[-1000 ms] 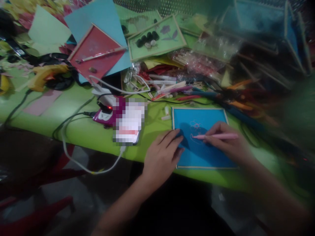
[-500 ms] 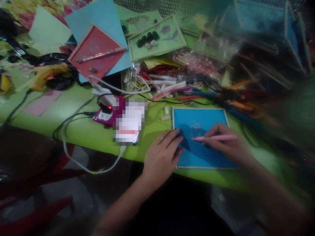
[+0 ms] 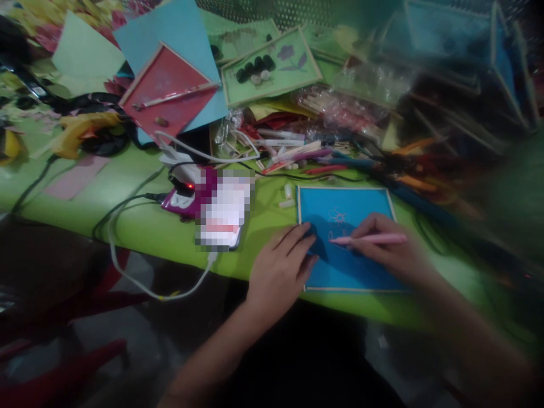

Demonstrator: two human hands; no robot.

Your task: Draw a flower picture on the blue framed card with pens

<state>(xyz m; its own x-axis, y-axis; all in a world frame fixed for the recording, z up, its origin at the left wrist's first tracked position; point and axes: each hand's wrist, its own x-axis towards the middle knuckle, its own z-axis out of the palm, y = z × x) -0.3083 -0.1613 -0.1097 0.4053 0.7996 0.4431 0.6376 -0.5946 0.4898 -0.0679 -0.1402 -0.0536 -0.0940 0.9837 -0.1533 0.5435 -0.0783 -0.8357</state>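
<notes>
A blue board (image 3: 340, 272) with a thin pale frame lies on the green table, and a small pink flower drawing (image 3: 339, 217) shows on it. My right hand (image 3: 380, 246) grips a pink pen (image 3: 389, 238), whose tip is at the board just below the flower lines. My left hand (image 3: 283, 266) rests over the board's left edge, its fingers spread a little and holding nothing. The left fingertips lie partly in shadow on the blue surface.
Left of the board, a phone (image 3: 223, 209) with a cable lies by a purple power strip (image 3: 181, 205). Behind are pens and sticks (image 3: 297, 152), a green framed board (image 3: 272, 85) and a red one (image 3: 170, 102). A yellow glue gun (image 3: 80, 130) lies far left.
The pen tip and my right hand have shifted very slightly left on the blue board. My left hand stays in place.
</notes>
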